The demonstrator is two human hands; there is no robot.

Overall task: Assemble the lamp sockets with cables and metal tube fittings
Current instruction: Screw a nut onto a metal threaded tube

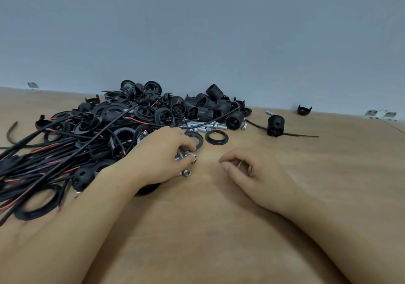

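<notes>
My left hand (162, 156) curls round a few short metal tube fittings (186, 155) at the near edge of the parts pile; one more fitting (186, 172) lies under its thumb side. My right hand (249, 169) rests on the wooden table (219, 229) with fingers loosely curled; something small and silvery shows between them, too unclear to name. A bundle of black cables (43, 158) with red cores spreads out at the left. Black lamp sockets (210, 108) are heaped at the back. One socket with a cable through it (275, 125) lies apart on the right.
Black threaded rings (217, 137) lie by the pile's right edge, and loose metal tubes (206, 127) are scattered behind them. A black socket cap (304, 109) sits near the grey wall (219, 31) at the back right.
</notes>
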